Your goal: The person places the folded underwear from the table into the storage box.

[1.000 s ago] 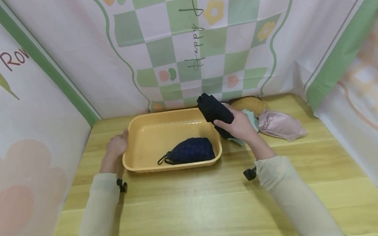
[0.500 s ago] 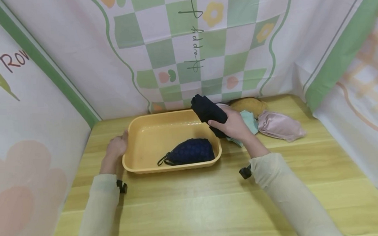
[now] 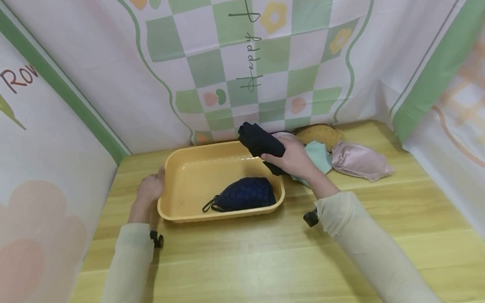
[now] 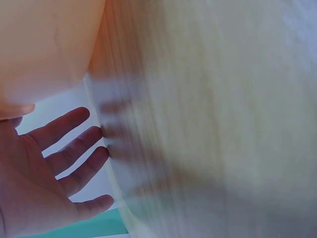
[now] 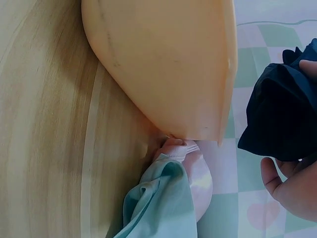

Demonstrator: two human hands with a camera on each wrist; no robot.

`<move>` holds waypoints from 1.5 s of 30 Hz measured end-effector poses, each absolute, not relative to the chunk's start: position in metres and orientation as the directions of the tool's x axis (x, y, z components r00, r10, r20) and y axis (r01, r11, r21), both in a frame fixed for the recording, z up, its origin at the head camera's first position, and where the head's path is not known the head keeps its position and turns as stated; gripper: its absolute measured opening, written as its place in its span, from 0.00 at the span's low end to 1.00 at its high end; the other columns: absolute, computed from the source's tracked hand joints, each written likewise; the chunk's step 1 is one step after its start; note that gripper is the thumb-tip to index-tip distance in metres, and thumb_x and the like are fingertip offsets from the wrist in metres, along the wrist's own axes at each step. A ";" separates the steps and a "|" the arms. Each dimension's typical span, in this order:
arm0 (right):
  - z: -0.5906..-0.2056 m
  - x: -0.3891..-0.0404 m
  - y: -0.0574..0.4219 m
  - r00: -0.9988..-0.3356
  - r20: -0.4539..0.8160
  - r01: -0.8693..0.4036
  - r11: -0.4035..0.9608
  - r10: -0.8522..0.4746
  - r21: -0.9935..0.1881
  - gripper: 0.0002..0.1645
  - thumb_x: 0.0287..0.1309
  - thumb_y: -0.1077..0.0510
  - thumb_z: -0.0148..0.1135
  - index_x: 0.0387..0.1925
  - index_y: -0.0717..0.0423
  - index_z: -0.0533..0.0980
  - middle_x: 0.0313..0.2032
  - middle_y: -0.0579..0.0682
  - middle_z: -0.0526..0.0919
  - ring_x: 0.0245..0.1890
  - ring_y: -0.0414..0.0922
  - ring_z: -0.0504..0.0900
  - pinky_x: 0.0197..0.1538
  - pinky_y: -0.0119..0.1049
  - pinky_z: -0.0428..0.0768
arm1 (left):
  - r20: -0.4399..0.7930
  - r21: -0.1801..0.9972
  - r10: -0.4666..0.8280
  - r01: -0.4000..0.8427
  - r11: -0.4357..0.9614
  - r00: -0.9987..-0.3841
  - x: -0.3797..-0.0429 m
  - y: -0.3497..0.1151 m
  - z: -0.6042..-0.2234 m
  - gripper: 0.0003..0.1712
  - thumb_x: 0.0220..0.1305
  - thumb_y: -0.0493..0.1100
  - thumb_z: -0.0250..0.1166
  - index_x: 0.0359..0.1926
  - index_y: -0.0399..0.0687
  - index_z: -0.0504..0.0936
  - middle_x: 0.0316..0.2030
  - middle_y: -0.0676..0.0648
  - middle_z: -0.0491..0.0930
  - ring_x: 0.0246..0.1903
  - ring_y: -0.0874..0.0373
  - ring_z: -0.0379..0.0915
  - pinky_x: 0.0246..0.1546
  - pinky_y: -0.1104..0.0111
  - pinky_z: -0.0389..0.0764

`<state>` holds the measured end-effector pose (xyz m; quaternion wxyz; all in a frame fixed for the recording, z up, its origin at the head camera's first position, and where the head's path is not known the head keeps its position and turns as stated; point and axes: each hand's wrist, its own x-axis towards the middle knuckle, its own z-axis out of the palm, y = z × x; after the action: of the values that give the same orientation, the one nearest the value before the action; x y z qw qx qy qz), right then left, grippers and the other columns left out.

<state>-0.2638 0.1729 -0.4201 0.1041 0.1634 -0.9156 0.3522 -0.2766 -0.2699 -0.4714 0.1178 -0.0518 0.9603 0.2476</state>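
Note:
In the head view my right hand [image 3: 294, 158] grips a black rolled cloth bundle [image 3: 261, 140], held tilted above the right end of a yellow plastic tray [image 3: 177, 174]. The bundle's folded dark end also shows in the right wrist view, with the fingertips [image 5: 270, 173] at its underside. A navy drawstring pouch [image 3: 245, 194] with black cord loops lies in the tray's front right part. At the tray's left rim rests my left hand [image 3: 149, 187]. Its fingers [image 4: 74, 153] are spread fairly straight beside the tray in the left wrist view, the thumb near the rim.
Right of the tray lie a mint cloth item [image 3: 318, 156], a pink satin pouch [image 3: 360, 160] and a mustard-yellow item [image 3: 321, 136]. A pale pink item [image 5: 200, 173] sits against the tray's outer wall. A patterned curtain [image 3: 278, 52] hangs behind the wooden table [image 3: 241, 267].
My right hand has moved left with the black bundle, farther over the tray, uncovering more of the mint item. My left hand, the tray and the navy pouch have stayed put.

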 end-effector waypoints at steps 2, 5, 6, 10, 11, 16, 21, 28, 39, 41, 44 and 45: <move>-0.419 -0.265 0.171 -0.918 0.320 -0.388 0.704 -0.236 -0.594 0.31 0.56 0.41 0.69 0.55 0.55 0.80 0.58 0.54 0.82 0.62 0.54 0.75 0.67 0.50 0.71 | -0.259 0.466 -0.044 -0.164 0.869 -0.965 -0.277 -0.270 -0.471 0.54 0.72 0.69 0.15 0.71 0.31 0.63 0.69 0.26 0.63 0.69 0.28 0.59 0.72 0.42 0.60; -0.417 -0.266 0.169 -0.922 0.309 -0.380 0.708 -0.235 -0.596 0.31 0.56 0.40 0.69 0.55 0.55 0.80 0.56 0.54 0.83 0.60 0.54 0.77 0.65 0.49 0.73 | -0.264 0.469 -0.046 -0.170 0.866 -0.964 -0.277 -0.270 -0.470 0.53 0.73 0.68 0.16 0.71 0.31 0.63 0.69 0.26 0.63 0.69 0.28 0.59 0.72 0.41 0.59; -0.417 -0.266 0.168 -0.924 0.301 -0.374 0.707 -0.234 -0.600 0.30 0.56 0.40 0.69 0.54 0.55 0.80 0.55 0.55 0.84 0.59 0.54 0.78 0.64 0.49 0.74 | -0.263 0.470 -0.047 -0.171 0.866 -0.964 -0.278 -0.271 -0.469 0.52 0.74 0.68 0.16 0.71 0.31 0.63 0.69 0.26 0.63 0.69 0.28 0.59 0.72 0.41 0.59; -0.417 -0.266 0.165 -0.941 0.249 -0.336 0.700 -0.228 -0.630 0.29 0.57 0.41 0.69 0.53 0.56 0.79 0.51 0.57 0.85 0.52 0.55 0.82 0.58 0.50 0.78 | -0.251 0.463 -0.043 -0.159 0.872 -0.967 -0.279 -0.271 -0.470 0.54 0.73 0.69 0.15 0.71 0.31 0.63 0.69 0.26 0.64 0.69 0.28 0.59 0.73 0.42 0.59; -0.417 -0.267 0.165 -0.943 0.242 -0.332 0.700 -0.228 -0.633 0.29 0.57 0.41 0.69 0.52 0.56 0.79 0.50 0.58 0.85 0.50 0.56 0.82 0.57 0.50 0.79 | -0.247 0.460 -0.041 -0.155 0.874 -0.968 -0.280 -0.271 -0.470 0.55 0.72 0.69 0.14 0.71 0.31 0.63 0.69 0.26 0.64 0.69 0.28 0.59 0.73 0.42 0.59; -0.418 -0.269 0.163 -0.943 0.231 -0.332 0.709 -0.240 -0.622 0.30 0.57 0.42 0.69 0.54 0.57 0.78 0.49 0.59 0.85 0.49 0.57 0.83 0.56 0.51 0.79 | -0.240 0.456 -0.037 -0.147 0.878 -0.970 -0.281 -0.271 -0.472 0.56 0.71 0.70 0.13 0.71 0.31 0.64 0.69 0.26 0.64 0.69 0.28 0.59 0.73 0.42 0.59; -0.420 -0.272 0.159 -0.941 0.204 -0.338 0.720 -0.270 -0.607 0.37 0.59 0.42 0.68 0.65 0.56 0.73 0.59 0.59 0.81 0.58 0.58 0.80 0.64 0.53 0.76 | -0.254 0.465 -0.040 -0.158 0.871 -0.966 -0.280 -0.272 -0.471 0.54 0.73 0.69 0.15 0.71 0.31 0.64 0.69 0.26 0.64 0.69 0.27 0.59 0.73 0.41 0.59; -0.423 -0.278 0.152 -0.934 0.183 -0.354 0.744 -0.305 -0.566 0.41 0.59 0.42 0.68 0.65 0.63 0.71 0.62 0.64 0.77 0.62 0.61 0.76 0.67 0.55 0.73 | -0.269 0.469 -0.053 -0.179 0.865 -0.962 -0.279 -0.272 -0.470 0.52 0.74 0.68 0.17 0.72 0.32 0.63 0.70 0.26 0.63 0.69 0.28 0.58 0.73 0.41 0.58; -0.432 -0.285 0.141 -0.931 0.170 -0.364 0.770 -0.324 -0.524 0.35 0.57 0.41 0.70 0.61 0.54 0.76 0.55 0.57 0.84 0.55 0.59 0.81 0.60 0.55 0.76 | -0.254 0.454 -0.052 -0.167 0.875 -0.966 -0.279 -0.272 -0.473 0.53 0.73 0.68 0.16 0.70 0.31 0.65 0.69 0.26 0.64 0.68 0.27 0.60 0.72 0.41 0.60; -0.434 -0.287 0.139 -0.931 0.166 -0.365 0.787 -0.326 -0.497 0.35 0.57 0.41 0.70 0.62 0.52 0.75 0.57 0.56 0.83 0.56 0.59 0.80 0.62 0.56 0.74 | -0.251 0.455 -0.050 -0.163 0.876 -0.967 -0.279 -0.272 -0.473 0.53 0.73 0.68 0.16 0.70 0.31 0.65 0.69 0.26 0.64 0.68 0.27 0.60 0.72 0.41 0.60; -0.437 -0.289 0.137 -0.926 0.162 -0.376 0.810 -0.340 -0.450 0.38 0.55 0.41 0.71 0.65 0.48 0.74 0.61 0.54 0.80 0.60 0.58 0.78 0.63 0.58 0.71 | -0.249 0.459 -0.049 -0.162 0.874 -0.967 -0.278 -0.271 -0.473 0.52 0.74 0.67 0.17 0.70 0.30 0.65 0.68 0.26 0.64 0.68 0.27 0.60 0.72 0.41 0.60; -0.438 -0.289 0.136 -0.926 0.154 -0.377 0.819 -0.345 -0.433 0.40 0.54 0.41 0.72 0.66 0.48 0.72 0.63 0.54 0.79 0.62 0.59 0.76 0.65 0.59 0.70 | -0.249 0.462 -0.048 -0.163 0.872 -0.967 -0.278 -0.271 -0.473 0.51 0.75 0.67 0.18 0.70 0.30 0.64 0.69 0.26 0.64 0.68 0.27 0.60 0.72 0.41 0.60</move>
<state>-0.2887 0.1361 -0.4381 0.0343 0.1892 -0.9530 0.2341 -0.2782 -0.2710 -0.4732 0.1156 -0.0549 0.9605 0.2469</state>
